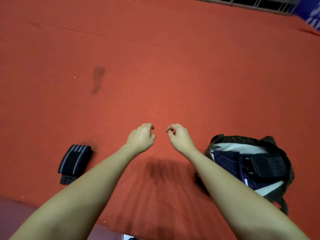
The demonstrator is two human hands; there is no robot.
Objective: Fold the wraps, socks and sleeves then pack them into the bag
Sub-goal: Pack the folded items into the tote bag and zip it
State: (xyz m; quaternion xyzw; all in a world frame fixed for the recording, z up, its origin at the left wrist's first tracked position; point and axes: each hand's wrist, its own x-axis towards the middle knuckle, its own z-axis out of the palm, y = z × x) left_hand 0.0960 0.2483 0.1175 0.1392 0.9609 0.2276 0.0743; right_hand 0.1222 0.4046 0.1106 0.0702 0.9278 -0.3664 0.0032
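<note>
My left hand (142,136) and my right hand (179,135) hover side by side over the red mat (155,75), fingers loosely curled, holding nothing. A folded black wrap with grey stripes (74,161) lies on the mat to the left of my left forearm. To the right sits an open dark bag (275,141) with a pale lining. Inside it lie a navy folded item (226,160) and a black item with white dotted lines (265,166). My right forearm covers the bag's near left edge.
The red mat spreads far ahead and to both sides, with dark stains (98,78). A metal grille (251,2) and a blue object (310,11) sit at the far right corner. The mat's near edge meets a darker floor (17,215) at bottom left.
</note>
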